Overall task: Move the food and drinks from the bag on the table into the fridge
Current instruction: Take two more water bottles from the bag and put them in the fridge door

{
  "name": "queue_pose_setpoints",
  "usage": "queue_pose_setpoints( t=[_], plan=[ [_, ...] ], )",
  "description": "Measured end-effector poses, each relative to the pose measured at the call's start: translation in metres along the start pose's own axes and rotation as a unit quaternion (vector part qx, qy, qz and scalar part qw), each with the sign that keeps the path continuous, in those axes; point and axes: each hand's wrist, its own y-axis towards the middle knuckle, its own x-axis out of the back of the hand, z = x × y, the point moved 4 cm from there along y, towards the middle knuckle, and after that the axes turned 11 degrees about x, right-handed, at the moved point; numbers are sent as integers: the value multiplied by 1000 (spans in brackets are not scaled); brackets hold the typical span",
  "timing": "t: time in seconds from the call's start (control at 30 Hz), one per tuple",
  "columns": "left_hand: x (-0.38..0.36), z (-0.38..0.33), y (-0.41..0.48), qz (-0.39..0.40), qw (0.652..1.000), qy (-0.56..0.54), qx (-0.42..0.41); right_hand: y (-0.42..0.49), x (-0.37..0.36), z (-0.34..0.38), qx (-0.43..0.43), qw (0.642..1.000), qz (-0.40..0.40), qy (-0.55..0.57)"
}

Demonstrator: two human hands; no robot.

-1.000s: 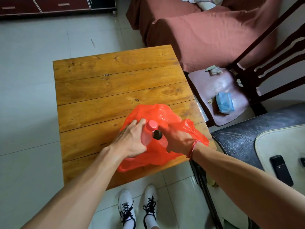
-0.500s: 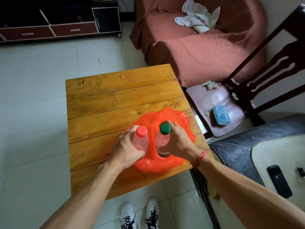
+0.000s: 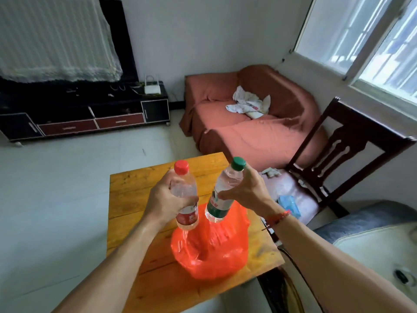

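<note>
A rust-covered sofa (image 3: pixel 248 123) and a dark wooden chair (image 3: pixel 343 141) stand beyond the worktop (image 3: pixel 130 190). An orange bag (image 3: pixel 216 251) slumps near its front edge. Just above the bag, the left hand (image 3: pixel 164 202) has its fingers curled round a red-capped bottle (image 3: pixel 187 190), and the right hand (image 3: pixel 248 190) grips a tilted green-capped bottle (image 3: pixel 225 188).

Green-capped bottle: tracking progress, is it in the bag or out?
Out. The green-capped bottle is held by the right hand, tilted, its whole base visible above the orange bag on the table.
</note>
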Motion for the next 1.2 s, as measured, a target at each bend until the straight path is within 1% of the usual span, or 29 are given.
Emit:
queue_pose_setpoints(
  t=[0.13,0.33,0.43,0.57,0.7,0.9,1.03,1.2],
  plan=[
    [24,-54,-10,3,999,-15,-43,5,36,48,21,998,-30,44],
    [66,-130,-34,-2,994,-46,-101,6,84,125,106,991,-62,59],
    [86,-161,-47,-22,990,-66,-124,5,103,157,131,987,-62,68],
    [111,-196,-60,-37,985,-73,-154,4,124,188,154,980,-60,112],
    [136,-221,-71,-52,981,-74,-173,4,138,217,164,977,-42,132],
    [164,-253,-96,-68,975,-68,-202,6,156,259,192,970,-52,140],
    [175,-256,-108,-91,972,-68,-204,7,155,275,205,965,-52,153],
    [188,-254,-118,-120,970,-70,-200,10,143,288,217,961,-24,167]
  ],
)
